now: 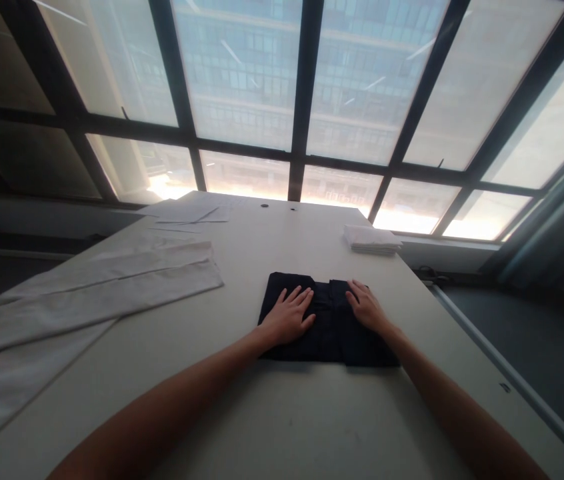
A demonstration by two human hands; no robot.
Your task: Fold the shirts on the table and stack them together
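Note:
A dark folded garment lies on the pale table in front of me. My left hand rests flat on its left half, fingers stretched out and slightly spread. On the right half my right hand lies palm down, fingers extended too. Neither hand grips anything; both press on the cloth.
Long white cloth pieces lie across the table's left side. A small stack of folded white cloth sits at the far right. Paper sheets lie at the far left end. Large windows stand behind; the table's right edge drops to the floor.

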